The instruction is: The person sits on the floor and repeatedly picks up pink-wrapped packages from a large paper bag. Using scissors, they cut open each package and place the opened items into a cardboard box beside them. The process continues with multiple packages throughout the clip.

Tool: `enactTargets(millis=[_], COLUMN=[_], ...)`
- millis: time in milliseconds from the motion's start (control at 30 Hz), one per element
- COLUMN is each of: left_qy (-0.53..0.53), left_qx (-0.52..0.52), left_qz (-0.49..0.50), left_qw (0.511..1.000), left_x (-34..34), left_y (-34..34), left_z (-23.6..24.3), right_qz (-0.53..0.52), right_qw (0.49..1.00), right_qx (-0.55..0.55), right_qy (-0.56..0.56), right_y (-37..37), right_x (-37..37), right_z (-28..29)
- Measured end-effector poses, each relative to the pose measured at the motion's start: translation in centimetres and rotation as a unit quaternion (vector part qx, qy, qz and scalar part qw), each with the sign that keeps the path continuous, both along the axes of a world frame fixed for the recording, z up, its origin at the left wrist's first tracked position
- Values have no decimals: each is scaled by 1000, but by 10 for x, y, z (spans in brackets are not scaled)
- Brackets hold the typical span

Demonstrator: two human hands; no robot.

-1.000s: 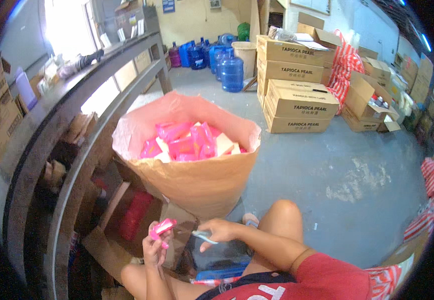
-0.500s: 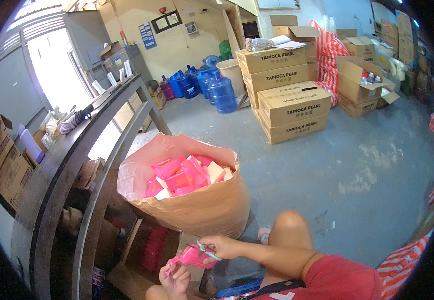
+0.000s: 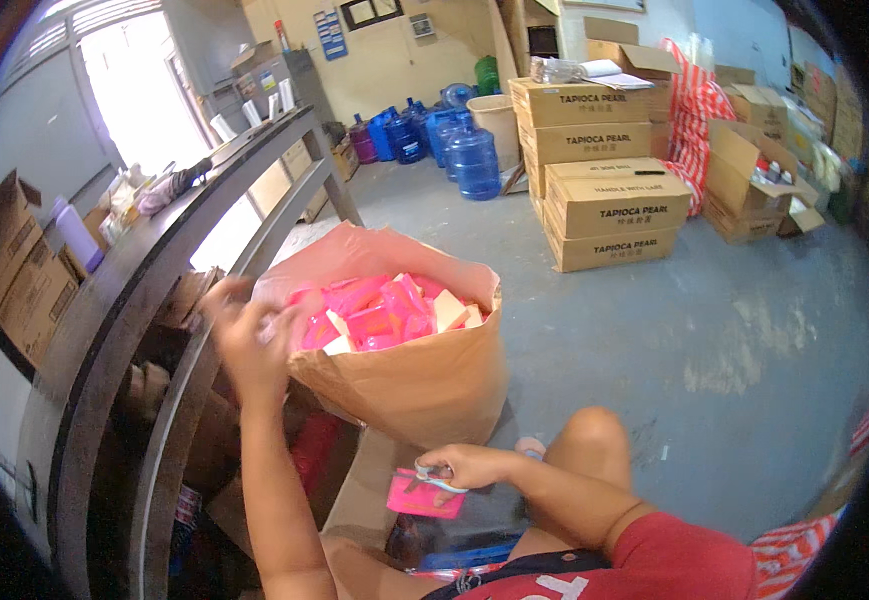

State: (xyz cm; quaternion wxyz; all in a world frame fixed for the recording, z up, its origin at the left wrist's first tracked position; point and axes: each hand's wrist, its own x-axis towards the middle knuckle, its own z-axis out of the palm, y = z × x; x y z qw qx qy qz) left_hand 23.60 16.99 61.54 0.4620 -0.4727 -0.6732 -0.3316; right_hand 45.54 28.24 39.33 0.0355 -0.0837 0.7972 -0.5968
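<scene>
My right hand [image 3: 474, 467] is closed round the handles of a pair of light blue-grey scissors [image 3: 434, 478]. A flat bright pink packet [image 3: 422, 497] sits under the scissors at that hand; whether the fingers also grip it is hidden. My left hand [image 3: 252, 338] is raised at the left rim of a large brown paper sack [image 3: 414, 390], its fingers smeared by motion. Inside the sack lies a heap of pink packets [image 3: 369, 310], with some cream-coloured pieces [image 3: 448, 312] among them.
A dark wooden bench or rail [image 3: 204, 205] runs along my left. Below it stands an open carton [image 3: 359, 485] with red things inside. Stacked cartons [image 3: 614, 215], blue water jugs [image 3: 476, 165] and a red-and-white striped bag [image 3: 687, 130] stand farther back on the grey floor.
My left hand has let go of the pink packet's end and moved up and left to the sack's rim. The packet stays at my right hand with the scissors. The view has shifted slightly.
</scene>
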Motion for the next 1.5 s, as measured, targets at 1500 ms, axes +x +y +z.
enactTargets(millis=[1500], left_qy=[-716], left_qx=[292], left_qz=[-392], left_qw=[498], left_x=[77], left_y=[-125], left_z=[-200], right_qz=[-216], right_qw=[913], right_qx=[-341], right_qy=[-50], right_y=[-81], right_x=[-71], right_z=[26])
